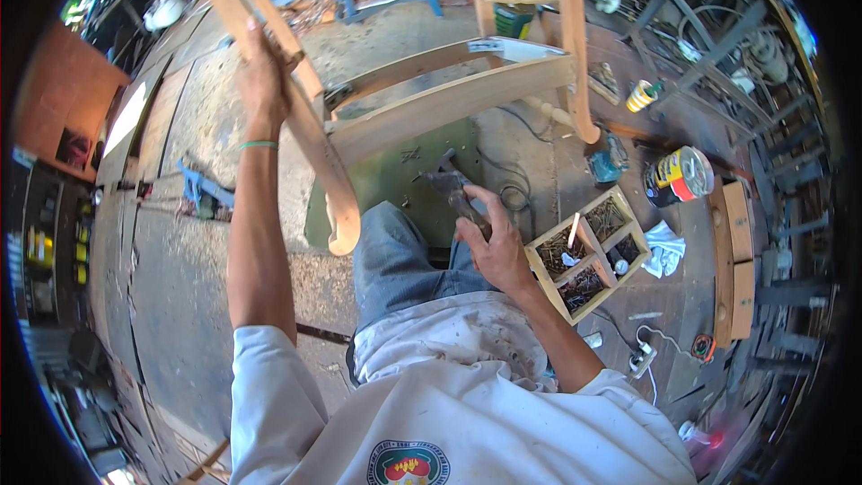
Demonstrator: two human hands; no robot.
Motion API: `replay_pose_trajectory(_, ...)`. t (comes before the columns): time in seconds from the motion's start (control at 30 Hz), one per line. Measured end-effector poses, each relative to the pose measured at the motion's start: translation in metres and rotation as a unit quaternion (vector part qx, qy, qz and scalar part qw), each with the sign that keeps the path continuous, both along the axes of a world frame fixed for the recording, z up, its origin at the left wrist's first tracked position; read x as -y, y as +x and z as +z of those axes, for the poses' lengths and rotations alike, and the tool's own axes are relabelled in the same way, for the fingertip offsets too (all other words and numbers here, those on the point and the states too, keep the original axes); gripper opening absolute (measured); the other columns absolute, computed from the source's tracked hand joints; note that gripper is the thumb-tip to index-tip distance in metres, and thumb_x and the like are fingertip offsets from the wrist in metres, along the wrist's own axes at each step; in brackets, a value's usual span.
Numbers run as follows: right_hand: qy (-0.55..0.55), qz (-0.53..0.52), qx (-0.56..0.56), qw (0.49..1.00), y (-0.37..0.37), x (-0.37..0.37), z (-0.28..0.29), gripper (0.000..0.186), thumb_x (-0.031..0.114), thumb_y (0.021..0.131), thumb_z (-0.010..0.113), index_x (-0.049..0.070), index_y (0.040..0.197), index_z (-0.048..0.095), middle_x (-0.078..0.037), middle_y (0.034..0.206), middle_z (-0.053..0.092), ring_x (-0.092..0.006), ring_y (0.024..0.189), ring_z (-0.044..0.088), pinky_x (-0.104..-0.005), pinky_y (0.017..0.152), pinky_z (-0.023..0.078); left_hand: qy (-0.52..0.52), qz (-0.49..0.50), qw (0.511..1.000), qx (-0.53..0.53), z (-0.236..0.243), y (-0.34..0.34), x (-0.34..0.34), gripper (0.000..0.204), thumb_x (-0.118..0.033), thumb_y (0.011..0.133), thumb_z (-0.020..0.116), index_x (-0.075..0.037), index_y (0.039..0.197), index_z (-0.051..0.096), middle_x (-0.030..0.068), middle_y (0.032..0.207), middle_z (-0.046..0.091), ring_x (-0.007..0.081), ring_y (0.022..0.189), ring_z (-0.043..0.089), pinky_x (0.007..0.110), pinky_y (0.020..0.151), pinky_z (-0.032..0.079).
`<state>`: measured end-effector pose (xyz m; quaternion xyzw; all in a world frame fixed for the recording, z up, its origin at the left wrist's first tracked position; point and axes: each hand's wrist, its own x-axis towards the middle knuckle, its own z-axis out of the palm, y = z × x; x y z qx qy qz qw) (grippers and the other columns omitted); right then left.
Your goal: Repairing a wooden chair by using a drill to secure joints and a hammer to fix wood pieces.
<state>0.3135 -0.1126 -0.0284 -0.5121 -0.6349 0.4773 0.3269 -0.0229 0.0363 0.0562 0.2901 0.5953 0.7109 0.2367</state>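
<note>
My left hand [262, 81] grips a curved wooden upright [319, 171] of an unfinished chair frame [449, 103], which leans over a green mat [404, 224] in front of me. My right hand [494, 251] is closed around the handle of a hammer [446, 178], held low over my lap just below the frame's long rail. A few small metal pieces [411, 154] lie on the mat beside the hammer's head.
To the right are a divided box of fasteners [530, 256], a teal power tool [607, 162], a metal can [673, 184], a white cloth [664, 251], cables and a power strip [643, 359]. A blue clamp [202, 189] lies at left. Blue clamps and shavings fill the back.
</note>
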Motion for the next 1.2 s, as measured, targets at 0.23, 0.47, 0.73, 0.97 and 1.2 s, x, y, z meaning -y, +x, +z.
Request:
replay_pose_trajectory(0.23,0.266,0.089,-0.004,0.96,-0.07,-0.017,0.024,0.04,0.011,0.091,0.06,0.003,0.13,0.054,-0.026,0.106,0.066,-0.0448,0.101,0.063,-0.044,0.083,0.052,-0.013,0.007,0.998,-0.062,-0.008,-0.014,-0.014,0.075,-0.069,0.088,0.053,0.004,0.074,0.064,0.0129,0.07,0.066,0.019,0.065,0.063,0.035,0.069,0.052)
replay_pose_trajectory(0.47,0.34,0.091,0.128,0.927,-0.102,-0.021,0.042,0.043,0.011,0.092,0.061,0.005,0.134,0.056,-0.022,0.09,0.066,-0.0386,0.079,0.067,-0.0451,0.071,0.053,0.055,0.0,0.989,-0.134,-0.019,-0.018,-0.037,0.067,-0.06,0.096,0.048,-0.001,0.069,0.062,0.0108,0.056,0.058,0.0208,0.056,0.059,0.035,0.055,0.045)
replay_pose_trajectory(0.73,0.412,0.061,0.216,0.883,-0.122,-0.027,0.044,0.042,0.015,0.093,0.061,0.005,0.134,0.057,-0.019,0.08,0.063,-0.0364,0.069,0.067,-0.0451,0.061,0.054,0.087,0.025,0.989,-0.115,-0.012,-0.01,-0.024,0.065,-0.058,0.096,0.05,-0.001,0.067,0.061,0.0095,0.054,0.056,0.0209,0.053,0.058,0.036,0.054,0.044)
replay_pose_trajectory(0.97,0.423,0.071,0.272,0.862,-0.134,-0.03,0.054,0.044,0.016,0.094,0.059,0.003,0.135,0.054,-0.021,0.081,0.063,-0.036,0.066,0.067,-0.0428,0.058,0.056,0.063,0.023,0.99,-0.123,-0.013,-0.013,-0.026,0.065,-0.058,0.095,0.051,-0.001,0.066,0.06,0.0087,0.053,0.054,0.0194,0.051,0.054,0.037,0.052,0.043)
replay_pose_trajectory(1.2,0.432,0.079,0.381,0.814,-0.141,-0.015,0.045,0.048,0.016,0.095,0.058,0.01,0.142,0.049,-0.018,0.078,0.061,-0.0351,0.062,0.067,-0.0437,0.055,0.055,0.063,0.029,0.99,-0.123,-0.013,-0.019,-0.031,0.069,-0.06,0.095,0.049,0.0,0.065,0.062,0.0087,0.052,0.055,0.0203,0.052,0.057,0.037,0.052,0.044)
